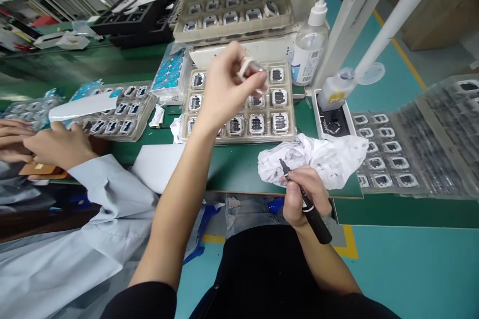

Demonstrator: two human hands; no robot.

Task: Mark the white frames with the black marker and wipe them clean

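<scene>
At the green table (pixel 232 169), left grip (pixel 226 79) pinches a rounded white part (pixel 244 66), right grip (pixel 309 192) a black marker (pixel 317 225), seemingly nib-side for control.

A black marker pen (pixel 316 223) lies slantwise in the right hand (pixel 305 192), gripped between thumb and fingers. Its narrow dark tip juts out beyond the fingertips, pointing up and to the left; a thin white band rings the barrel just below the grip, and the thick black end slopes down to the right. In the left hand (pixel 228 77), a small off-white part (pixel 245 66) with a curved rim is pinched aloft, tilted, seemingly ring-shaped, though blur and fingers obscure it.
</scene>
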